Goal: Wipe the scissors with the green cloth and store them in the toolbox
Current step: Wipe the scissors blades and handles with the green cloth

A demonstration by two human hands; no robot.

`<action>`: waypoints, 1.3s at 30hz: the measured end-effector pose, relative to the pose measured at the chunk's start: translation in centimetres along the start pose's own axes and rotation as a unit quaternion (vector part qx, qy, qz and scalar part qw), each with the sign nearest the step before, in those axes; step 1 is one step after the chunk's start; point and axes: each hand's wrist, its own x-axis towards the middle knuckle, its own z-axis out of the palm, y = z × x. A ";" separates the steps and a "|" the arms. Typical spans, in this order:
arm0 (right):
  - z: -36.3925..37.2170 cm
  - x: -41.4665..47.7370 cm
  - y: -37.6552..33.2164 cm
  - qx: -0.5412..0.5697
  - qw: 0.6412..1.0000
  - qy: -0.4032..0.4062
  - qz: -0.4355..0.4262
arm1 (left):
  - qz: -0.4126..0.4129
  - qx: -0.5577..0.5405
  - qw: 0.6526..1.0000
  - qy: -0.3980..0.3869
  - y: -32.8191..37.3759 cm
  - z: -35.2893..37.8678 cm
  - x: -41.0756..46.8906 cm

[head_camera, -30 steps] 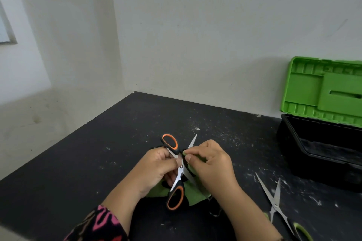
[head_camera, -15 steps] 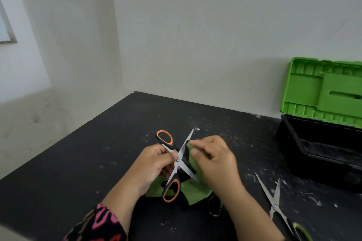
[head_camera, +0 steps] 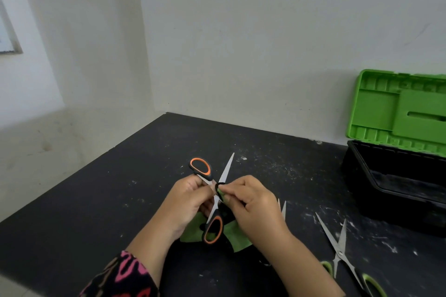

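Observation:
My left hand [head_camera: 185, 202] grips the orange-handled scissors [head_camera: 213, 226] near their pivot, above the black table. The scissors are spread wide, one blade [head_camera: 226, 171] pointing up and away, one orange loop [head_camera: 199, 166] at the upper left, the other low. My right hand [head_camera: 255, 205] pinches the green cloth [head_camera: 193, 231] against the scissors beside the pivot; the rest of the cloth hangs below my hands. The toolbox [head_camera: 395, 183] stands open at the right, black tub with a raised green lid [head_camera: 395, 113].
A second pair of scissors with green handles [head_camera: 340, 248] lies open on the table [head_camera: 120, 200] at the lower right. Tips of another pair [head_camera: 282, 208] show behind my right hand. White walls stand behind; the table's left edge drops to the floor.
My right hand slid the cloth back down the blade toward the pivot. The scissors tilted slightly and the upper orange loop rose.

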 end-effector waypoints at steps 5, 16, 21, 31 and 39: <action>-1.1 0.3 0.9 -0.043 0.997 -0.057 0.039 | 0.010 -0.013 0.998 0.066 0.2 -0.7 0.3; 0.1 0.1 -0.5 -0.108 0.994 -0.020 0.002 | 0.022 -0.001 0.999 0.039 -0.1 0.2 -0.1; -1.0 0.4 -1.2 -0.119 0.988 -0.083 0.044 | 0.031 -0.011 0.998 0.053 -0.2 0.4 0.0; -2.6 0.5 -0.6 -0.065 0.978 -0.127 0.151 | 0.026 -0.072 0.986 0.146 -0.3 -1.9 1.2; -2.1 0.7 -1.0 0.087 0.987 0.034 0.129 | -0.005 -0.034 0.999 0.033 -0.1 -0.6 0.3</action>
